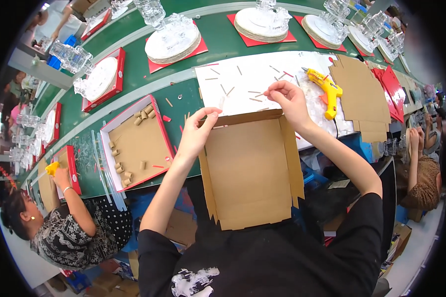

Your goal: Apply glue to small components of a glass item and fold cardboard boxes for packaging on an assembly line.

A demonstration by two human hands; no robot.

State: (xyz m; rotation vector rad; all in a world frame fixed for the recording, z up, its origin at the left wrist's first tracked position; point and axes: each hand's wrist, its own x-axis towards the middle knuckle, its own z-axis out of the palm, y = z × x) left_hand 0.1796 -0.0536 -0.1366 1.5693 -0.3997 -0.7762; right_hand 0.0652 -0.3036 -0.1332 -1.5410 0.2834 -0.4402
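Open cardboard box (247, 168) sits right in front of my torso, near end at my black shirt (262, 262), far wall by the white board (223, 74). Left hand (199, 131) is at the box's far-left corner, thumb and forefinger curled close; can't tell if they touch or grip anything. Right hand (291, 104) is over the box's far-right corner, thumb and forefinger tips nearly together; a small reddish bit shows there, can't tell if it's pinched. Thin sticks (255, 92) lie scattered on the board beyond the box. Yellow glue gun (327, 91) lies beyond the box to the right, flattened cardboard (359, 91) further right. Left of the box: red-edged tray (156, 101) with short brown tubes (142, 165) inside, clear strips (106, 168) past it. Farther left, a co-worker's hand (61, 177) is on another yellow glue gun (52, 168). Well beyond the box: white disc stacks (171, 47) on red sheets (156, 66).
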